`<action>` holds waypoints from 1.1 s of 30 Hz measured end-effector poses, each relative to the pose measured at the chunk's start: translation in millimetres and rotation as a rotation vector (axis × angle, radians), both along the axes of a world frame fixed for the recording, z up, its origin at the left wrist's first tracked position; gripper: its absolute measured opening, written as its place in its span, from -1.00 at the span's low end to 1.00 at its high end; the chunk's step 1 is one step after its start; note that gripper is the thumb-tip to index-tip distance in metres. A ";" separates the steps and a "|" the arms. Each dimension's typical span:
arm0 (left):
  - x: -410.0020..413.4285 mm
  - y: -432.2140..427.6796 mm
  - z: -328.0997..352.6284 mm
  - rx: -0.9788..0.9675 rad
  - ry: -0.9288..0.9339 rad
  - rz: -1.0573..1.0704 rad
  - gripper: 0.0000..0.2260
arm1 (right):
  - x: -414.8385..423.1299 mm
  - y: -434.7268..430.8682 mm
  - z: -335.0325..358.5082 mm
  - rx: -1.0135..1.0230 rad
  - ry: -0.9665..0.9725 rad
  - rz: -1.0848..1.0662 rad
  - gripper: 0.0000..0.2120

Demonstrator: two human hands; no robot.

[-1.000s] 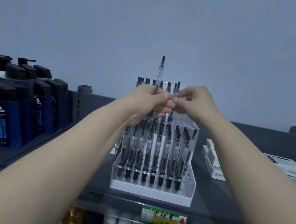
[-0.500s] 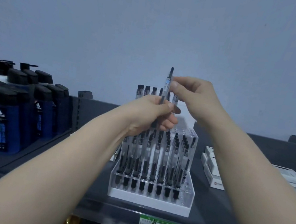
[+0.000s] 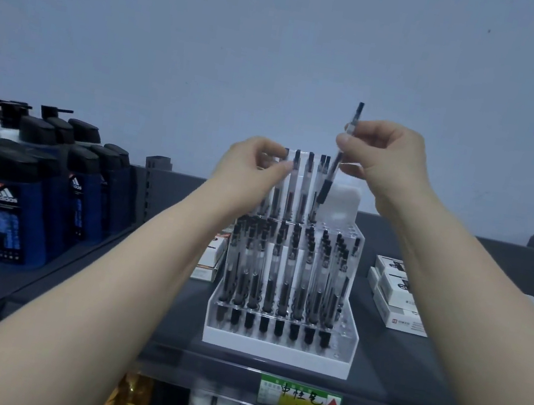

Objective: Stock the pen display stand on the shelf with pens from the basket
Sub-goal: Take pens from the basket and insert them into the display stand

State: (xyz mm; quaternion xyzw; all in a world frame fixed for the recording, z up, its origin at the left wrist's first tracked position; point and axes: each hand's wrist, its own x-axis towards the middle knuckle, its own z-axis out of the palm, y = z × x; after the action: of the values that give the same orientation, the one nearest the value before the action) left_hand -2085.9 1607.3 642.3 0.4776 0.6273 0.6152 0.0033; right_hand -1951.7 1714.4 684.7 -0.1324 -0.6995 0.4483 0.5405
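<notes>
Dark shelf (image 3: 406, 372) carries pen stand (image 3: 278, 346), bottles (image 3: 14, 216), boxes (image 3: 398, 291).

The blue bottles (image 3: 10, 216) read "adidas"; the shelf tag (image 3: 298, 399) bears a red arrow.

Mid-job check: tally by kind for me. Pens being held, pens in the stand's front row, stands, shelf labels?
Held pen: 1
Front-row pens: 8
Stand: 1
Label: 1
Total: 11
</notes>
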 end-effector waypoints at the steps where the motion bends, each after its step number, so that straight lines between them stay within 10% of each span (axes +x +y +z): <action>1: -4.5 -2.5 -1.9 0.004 0.058 0.066 -0.89 | -0.9 2.6 -3.1 0.011 -0.017 -0.033 -0.83; 26: -37.5 -16.4 -46.1 -0.236 0.138 0.181 -0.82 | -16.6 5.2 -49.8 0.166 -0.375 -0.289 -0.83; 33: -18.4 -34.3 -45.9 -0.094 0.337 0.282 -0.74 | 3.2 -11.4 -53.9 0.391 -0.525 -0.504 -0.53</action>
State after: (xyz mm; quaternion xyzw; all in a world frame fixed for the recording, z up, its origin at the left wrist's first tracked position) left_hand -2104.3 1573.0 596.4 0.4803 0.7076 0.4912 -0.1653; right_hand -1948.5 1703.0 630.8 -0.3040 -0.8314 0.1115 0.4516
